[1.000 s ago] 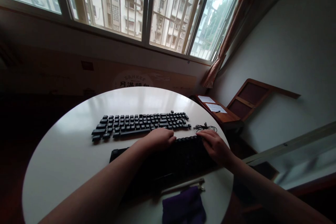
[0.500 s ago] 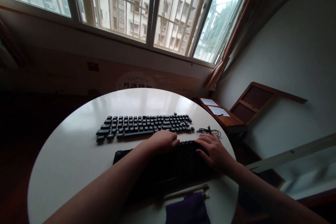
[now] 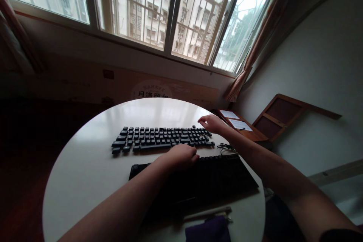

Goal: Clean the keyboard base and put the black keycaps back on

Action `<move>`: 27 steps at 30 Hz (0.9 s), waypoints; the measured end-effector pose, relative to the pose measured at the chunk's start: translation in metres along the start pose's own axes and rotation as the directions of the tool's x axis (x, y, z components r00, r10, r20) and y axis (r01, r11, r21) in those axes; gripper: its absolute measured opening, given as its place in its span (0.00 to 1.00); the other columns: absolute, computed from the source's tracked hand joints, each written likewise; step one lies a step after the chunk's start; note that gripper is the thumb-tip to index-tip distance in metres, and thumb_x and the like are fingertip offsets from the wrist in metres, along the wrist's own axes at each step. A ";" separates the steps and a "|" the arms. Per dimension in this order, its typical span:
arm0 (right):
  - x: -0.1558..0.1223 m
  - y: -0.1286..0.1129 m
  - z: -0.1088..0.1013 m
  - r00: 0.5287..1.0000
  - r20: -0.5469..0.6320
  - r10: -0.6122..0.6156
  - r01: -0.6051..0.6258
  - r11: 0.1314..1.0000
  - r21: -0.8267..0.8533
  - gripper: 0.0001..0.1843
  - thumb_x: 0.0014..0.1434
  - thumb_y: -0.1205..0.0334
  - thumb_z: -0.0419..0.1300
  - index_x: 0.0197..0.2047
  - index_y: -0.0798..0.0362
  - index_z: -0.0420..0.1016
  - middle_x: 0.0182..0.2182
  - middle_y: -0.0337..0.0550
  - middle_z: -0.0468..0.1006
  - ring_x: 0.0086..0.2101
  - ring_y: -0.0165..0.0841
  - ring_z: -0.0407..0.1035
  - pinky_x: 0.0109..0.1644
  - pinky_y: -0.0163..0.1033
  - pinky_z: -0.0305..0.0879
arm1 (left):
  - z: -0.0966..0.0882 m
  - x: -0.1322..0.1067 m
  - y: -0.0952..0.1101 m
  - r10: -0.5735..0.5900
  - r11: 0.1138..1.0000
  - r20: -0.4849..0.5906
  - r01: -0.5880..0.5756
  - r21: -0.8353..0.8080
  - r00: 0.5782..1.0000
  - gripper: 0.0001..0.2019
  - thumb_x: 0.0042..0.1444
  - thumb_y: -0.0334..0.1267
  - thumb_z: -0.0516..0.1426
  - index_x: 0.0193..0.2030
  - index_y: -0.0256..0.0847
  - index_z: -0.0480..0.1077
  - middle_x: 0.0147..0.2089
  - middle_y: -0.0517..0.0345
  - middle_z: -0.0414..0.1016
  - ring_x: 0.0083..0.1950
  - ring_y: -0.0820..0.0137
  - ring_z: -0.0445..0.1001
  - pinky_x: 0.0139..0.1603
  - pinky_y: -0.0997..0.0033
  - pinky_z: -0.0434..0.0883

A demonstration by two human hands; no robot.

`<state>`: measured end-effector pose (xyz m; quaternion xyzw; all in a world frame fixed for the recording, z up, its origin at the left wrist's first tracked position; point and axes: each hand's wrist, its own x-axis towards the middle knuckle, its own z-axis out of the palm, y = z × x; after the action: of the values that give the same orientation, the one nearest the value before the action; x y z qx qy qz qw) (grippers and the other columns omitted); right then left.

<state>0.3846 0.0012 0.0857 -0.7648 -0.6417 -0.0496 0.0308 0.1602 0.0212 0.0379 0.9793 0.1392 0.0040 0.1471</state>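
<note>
A round white table carries a layout of loose black keycaps set out in keyboard rows, and a black keyboard base nearer to me. My left hand rests curled on the base's far edge, fingers bent together. My right hand reaches over the right end of the keycap rows, fingers bent down onto the caps; whether it grips one is hidden.
A coiled black cable lies right of the keycaps. A purple cloth pouch and a thin pale tool sit at the near edge. A wooden side table with papers stands to the right, windows behind.
My right hand has lifted off the keyboard base and moved forward to the right end of the keycap rows. The left hand stays on the base. The view shifted slightly.
</note>
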 end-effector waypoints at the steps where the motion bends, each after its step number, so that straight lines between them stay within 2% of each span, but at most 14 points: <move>1: 0.015 0.001 0.005 1.000 0.014 0.025 -0.025 1.000 -0.004 0.16 0.67 0.59 0.53 0.51 0.50 0.80 0.48 0.44 0.81 0.47 0.39 0.73 0.52 0.38 0.64 | 0.000 0.000 0.000 -0.002 1.000 0.003 0.002 0.003 1.000 0.20 0.64 0.48 0.46 0.41 0.41 0.75 0.44 0.45 0.80 0.44 0.55 0.78 0.44 0.60 0.73; 4: 0.049 0.001 0.021 0.994 0.080 0.079 -0.078 0.997 -0.021 0.16 0.65 0.57 0.56 0.49 0.52 0.81 0.47 0.47 0.81 0.45 0.39 0.74 0.49 0.38 0.66 | -0.001 -0.001 0.001 -0.007 1.000 0.013 0.007 0.008 1.000 0.20 0.64 0.49 0.46 0.42 0.41 0.75 0.44 0.45 0.80 0.45 0.55 0.78 0.43 0.60 0.73; 7: 0.068 0.000 0.031 0.979 0.173 0.109 -0.104 0.994 -0.034 0.15 0.64 0.55 0.60 0.47 0.54 0.81 0.45 0.49 0.81 0.43 0.38 0.74 0.49 0.39 0.68 | -0.001 -0.002 0.001 -0.001 1.000 0.020 0.001 0.004 1.000 0.20 0.65 0.48 0.46 0.43 0.41 0.75 0.45 0.45 0.80 0.46 0.54 0.78 0.44 0.58 0.73; 12: 0.076 -0.003 0.039 0.951 0.268 0.154 -0.145 0.988 -0.054 0.16 0.66 0.53 0.60 0.49 0.56 0.75 0.46 0.48 0.78 0.44 0.37 0.73 0.50 0.49 0.71 | 0.001 -0.002 0.001 0.008 1.000 0.023 -0.007 -0.015 1.000 0.21 0.64 0.49 0.45 0.45 0.39 0.75 0.46 0.43 0.80 0.46 0.53 0.78 0.44 0.56 0.74; 16: 0.075 -0.006 0.042 0.936 0.312 0.165 -0.161 0.986 -0.038 0.13 0.68 0.54 0.59 0.47 0.56 0.75 0.43 0.45 0.78 0.41 0.35 0.74 0.48 0.46 0.73 | 0.003 -0.002 0.000 0.008 1.000 0.025 -0.007 -0.022 1.000 0.22 0.64 0.49 0.45 0.45 0.40 0.75 0.47 0.43 0.80 0.45 0.53 0.78 0.43 0.57 0.74; 22: 0.076 -0.011 0.043 0.948 0.259 0.185 -0.193 0.981 0.007 0.12 0.65 0.56 0.63 0.43 0.56 0.77 0.40 0.44 0.80 0.40 0.35 0.75 0.46 0.44 0.72 | 0.002 -0.003 0.001 0.006 1.000 0.021 -0.006 0.000 1.000 0.21 0.65 0.48 0.45 0.45 0.40 0.76 0.47 0.44 0.80 0.47 0.55 0.78 0.45 0.59 0.74; 27: 0.064 -0.008 0.027 0.973 0.121 0.195 -0.206 0.974 0.092 0.09 0.57 0.63 0.66 0.42 0.54 0.82 0.37 0.44 0.83 0.38 0.35 0.75 0.40 0.35 0.67 | 0.000 -0.003 0.002 0.020 0.999 0.017 -0.020 0.025 1.000 0.21 0.65 0.47 0.45 0.45 0.38 0.76 0.46 0.44 0.80 0.46 0.53 0.78 0.44 0.58 0.74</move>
<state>0.3881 0.0681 0.0666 -0.8246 -0.5636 0.0297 0.0396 0.1582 0.0184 0.0383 0.9824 0.1282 -0.0048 0.1358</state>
